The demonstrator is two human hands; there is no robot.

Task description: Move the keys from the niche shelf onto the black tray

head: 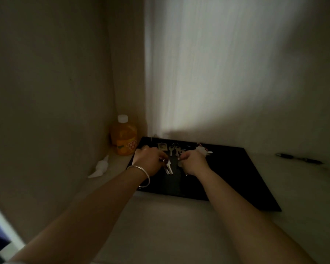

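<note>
1. Holding a small bunch of keys [168, 167] in my left hand [149, 161], I keep that grip pinched on its ring so the blades hang over the black tray [236, 180].
2. My right hand [193, 161] is curled over something at the tray's middle; whether that grip has clamped on a key, I cannot tell.
3. More keys [174, 150] and a tag already lie along the tray's far edge.
4. An orange bottle [124, 138] stands in the niche shelf's corner; a pen [298, 159] lies well right.
</note>
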